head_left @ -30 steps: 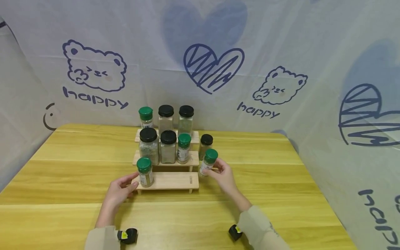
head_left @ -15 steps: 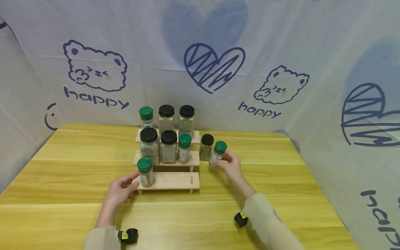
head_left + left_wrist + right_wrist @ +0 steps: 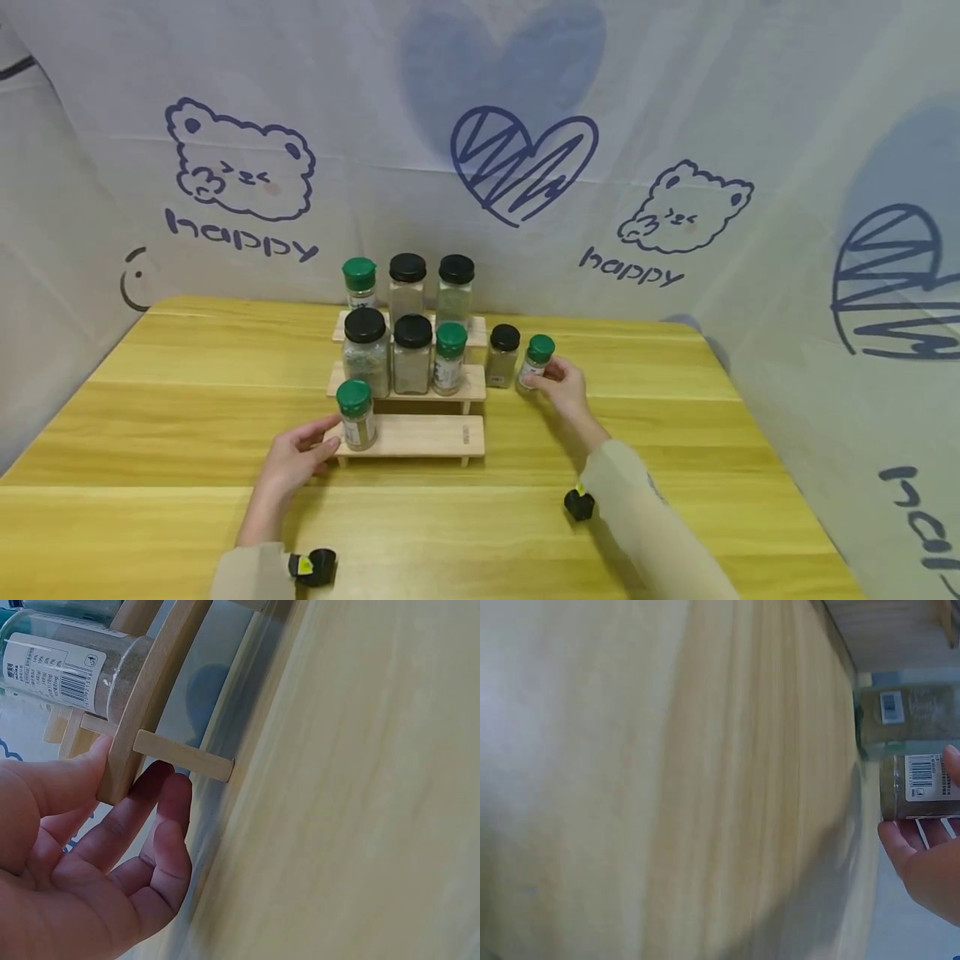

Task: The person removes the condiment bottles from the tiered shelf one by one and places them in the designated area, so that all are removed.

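My right hand grips a small green-capped spice jar, upright, just right of a black-capped spice jar. In the right wrist view a barcode label shows on the gripped jar; whether its base touches the table, I cannot tell. At the left end of the lowest tier of a wooden tiered rack, my left hand pinches the board, thumb on its upper side and fingers beneath, as the left wrist view shows. Close to that thumb stands another green-capped jar on the same tier.
On the middle tier stand two black-capped jars and a green-capped jar. The top tier bears a green-capped jar and two black-capped ones. Behind the wooden table hangs a printed cloth.
My right hand has carried its green-capped jar to the right and back, from beside the rack to the far side of the black-capped jar. My left hand has stayed at the rack's end.
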A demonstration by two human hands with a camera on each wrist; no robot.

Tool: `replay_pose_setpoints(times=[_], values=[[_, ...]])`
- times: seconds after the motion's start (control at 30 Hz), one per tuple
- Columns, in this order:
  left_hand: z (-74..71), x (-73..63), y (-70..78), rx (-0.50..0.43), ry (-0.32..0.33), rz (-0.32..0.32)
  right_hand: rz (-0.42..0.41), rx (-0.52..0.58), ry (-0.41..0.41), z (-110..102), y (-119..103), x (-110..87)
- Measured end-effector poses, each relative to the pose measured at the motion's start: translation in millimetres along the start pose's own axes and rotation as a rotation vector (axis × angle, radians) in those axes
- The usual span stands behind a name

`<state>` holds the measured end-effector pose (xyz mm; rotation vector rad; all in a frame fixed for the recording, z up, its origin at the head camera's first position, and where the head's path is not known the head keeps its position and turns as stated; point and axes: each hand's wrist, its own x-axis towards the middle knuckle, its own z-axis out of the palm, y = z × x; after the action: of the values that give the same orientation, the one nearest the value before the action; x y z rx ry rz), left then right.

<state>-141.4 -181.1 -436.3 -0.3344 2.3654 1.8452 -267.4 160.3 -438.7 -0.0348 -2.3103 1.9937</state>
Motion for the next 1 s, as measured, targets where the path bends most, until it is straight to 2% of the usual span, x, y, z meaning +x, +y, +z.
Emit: replay_pose_setpoints(times=[0.13,0.23,0.33,0.43,0.47,0.5,0.53,0.6,0.67,0.77,0.83,0.9,0.93,0.97,1.0], values=[[0.5,1.2,-1.0,0.001,0.005,0.003,0.013,-0.051,0.0,-0.3,-3.7,4.2],[0.8,1.1,-1.4,0.001,0.008,0.005,0.005,-0.103,0.003,-1.0,7.8,15.5],[0.8,0.5,-1.9,-0.001,0.009,0.007,-0.066,-0.094,-0.02,-8.5,61.6,50.6],[0.3,0.3,-2.3,-0.004,0.008,0.007,-0.141,-0.048,-0.074,-20.3,140.1,100.0],[0.1,0.3,-2.3,-0.005,0.009,0.006,-0.15,-0.044,-0.081,-22.3,156.0,110.1],[-0.1,0.4,-2.4,-0.006,0.01,0.006,-0.136,-0.065,-0.077,-22.3,162.5,114.9],[-0.1,0.4,-2.3,-0.005,0.009,0.006,-0.167,-0.058,-0.072,-22.4,167.4,116.1],[-0.1,0.3,-2.2,-0.005,0.01,0.004,-0.134,-0.079,-0.067,-18.5,143.7,100.6],[-0.1,0.1,-2.1,-0.006,0.011,0.001,-0.089,-0.133,-0.035,-9.9,92.2,68.1],[0.1,-0.5,-1.8,-0.012,0.009,-0.004,-0.006,-0.174,-0.031,0.6,21.5,24.1],[0.2,-0.8,-1.2,-0.015,0.009,-0.005,0.016,-0.182,-0.032,5.4,-7.4,5.5],[0.4,-1.1,-0.6,-0.015,0.01,-0.008,0.042,-0.174,-0.041,6.9,-22.1,-4.0],[0.5,-1.3,-0.4,-0.015,0.01,-0.01,0.047,-0.169,-0.043,6.5,-22.3,-4.2],[0.3,-0.9,-0.6,-0.016,0.012,-0.011,0.051,-0.158,-0.044,5.5,-18.1,-1.9],[0.0,-0.6,-0.6,-0.015,0.013,-0.013,0.039,-0.147,-0.039,1.6,7.0,13.4]])
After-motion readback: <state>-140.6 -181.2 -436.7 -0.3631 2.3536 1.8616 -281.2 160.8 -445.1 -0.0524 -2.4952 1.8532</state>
